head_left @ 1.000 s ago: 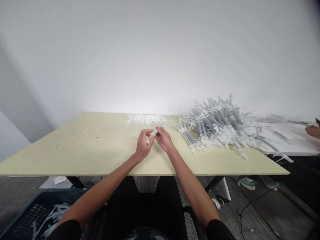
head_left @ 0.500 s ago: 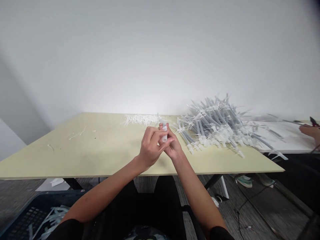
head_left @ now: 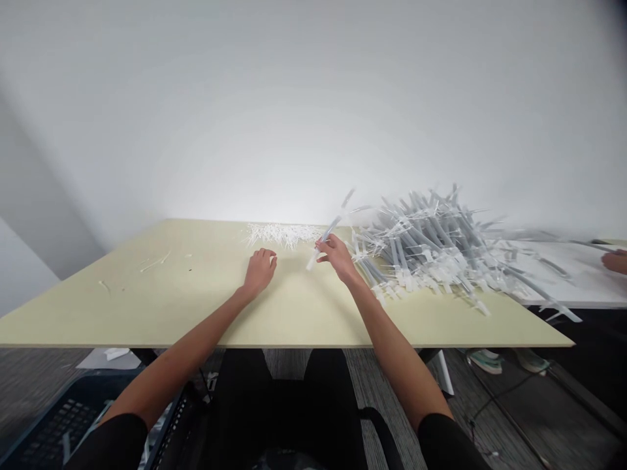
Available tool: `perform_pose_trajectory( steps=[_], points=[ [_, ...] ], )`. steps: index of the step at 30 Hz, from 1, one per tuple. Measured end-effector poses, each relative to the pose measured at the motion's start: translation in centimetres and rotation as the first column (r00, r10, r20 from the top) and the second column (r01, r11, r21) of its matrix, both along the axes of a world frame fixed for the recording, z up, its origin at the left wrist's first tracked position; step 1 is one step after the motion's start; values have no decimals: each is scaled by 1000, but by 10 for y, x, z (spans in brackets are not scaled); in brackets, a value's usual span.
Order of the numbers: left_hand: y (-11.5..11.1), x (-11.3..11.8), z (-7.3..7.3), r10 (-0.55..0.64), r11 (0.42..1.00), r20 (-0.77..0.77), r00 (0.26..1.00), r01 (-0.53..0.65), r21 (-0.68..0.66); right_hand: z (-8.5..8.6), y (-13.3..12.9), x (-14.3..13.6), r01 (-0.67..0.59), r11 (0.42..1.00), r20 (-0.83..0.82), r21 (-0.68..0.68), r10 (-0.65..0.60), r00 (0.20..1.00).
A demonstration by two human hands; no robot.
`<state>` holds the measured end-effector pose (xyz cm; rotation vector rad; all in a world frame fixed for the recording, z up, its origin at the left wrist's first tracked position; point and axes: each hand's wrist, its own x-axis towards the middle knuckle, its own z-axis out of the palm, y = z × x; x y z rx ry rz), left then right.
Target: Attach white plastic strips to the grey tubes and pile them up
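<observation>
My right hand [head_left: 334, 255] grips a grey translucent tube [head_left: 334, 224] by its lower part, just left of the pile. The tube slants up to the right, with a whitish end piece below the fingers and a thin cable tie sticking out near its upper end. Over the table to the left is my left hand [head_left: 260, 269], holding nothing, its fingers loosely bent and the thumb apart. Just beyond it lies a spread of small white cable ties [head_left: 284, 235].
A large heap of grey tubes with ties [head_left: 426, 235] covers the right of the yellowish table [head_left: 161, 313]. A blue basket [head_left: 53, 405] with tubing stands on the floor at left. Another person's hand [head_left: 614, 262] appears at the far right, over a white table [head_left: 592, 281].
My hands were together around the tube. Now the left has let go and moved left towards the white ties, while the right holds the tube, tilted, farther right.
</observation>
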<state>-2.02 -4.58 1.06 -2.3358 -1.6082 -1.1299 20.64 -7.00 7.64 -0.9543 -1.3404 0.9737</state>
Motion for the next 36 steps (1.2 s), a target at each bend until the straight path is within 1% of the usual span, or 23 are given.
perform_pose_trajectory(
  steps=[1,3,5,8,11,14,17,19,20,22,25,27,28,30,32,33,34,36],
  points=[
    [13,-8,-8,38,996,-61,997,-43,-80,-7,7,1,58,998,62,-6,-58,996],
    [31,-18,-21,45,982,-161,986,-73,-172,-24,17,1,137,990,143,-14,-134,981],
    [40,-20,-28,18,976,-231,973,-68,-208,-41,22,-2,179,983,157,-32,-172,972],
    [46,-8,-32,-43,978,-271,962,-16,-210,-60,24,-8,171,983,157,-70,-159,975],
    [54,15,-32,-142,974,-267,953,86,-210,-68,23,-13,143,988,163,-52,-133,978],
    [65,36,-31,-230,955,-258,938,167,-244,-69,21,-13,159,987,172,-8,-155,973],
    [67,46,-29,-288,934,-269,919,209,-289,-69,19,-10,174,985,173,17,-174,969],
    [57,46,-28,-301,933,-283,911,218,-287,-69,17,-7,188,982,175,20,-188,966],
    [47,45,-27,-307,934,-292,906,227,-277,-69,17,-6,196,980,177,21,-197,964],
    [21,42,-25,-330,933,-315,890,258,-249,-69,16,-3,212,977,183,21,-212,960],
    [-24,39,-20,-405,911,-319,857,348,-222,-70,17,-2,213,977,180,23,-214,960],
    [-45,36,-16,-448,892,-293,845,401,-209,-71,18,-2,210,977,172,25,-211,962],
    [-52,33,-15,-446,893,-278,851,405,-196,-72,18,-2,210,977,167,24,-211,963],
    [-58,26,-14,-379,924,-256,889,347,-161,-73,18,-1,209,978,155,18,-209,965],
    [-56,16,-18,-255,964,-253,933,225,-142,-73,17,0,192,981,145,14,-192,971],
    [-55,10,-21,-205,974,-261,943,171,-145,-73,16,0,181,983,144,13,-181,973],
    [-54,5,-24,-190,976,-272,943,150,-161,-73,15,0,167,986,146,13,-167,975],
    [-56,-2,-28,-212,970,-248,945,172,-175,-72,14,0,142,990,155,11,-142,978]
  ],
)
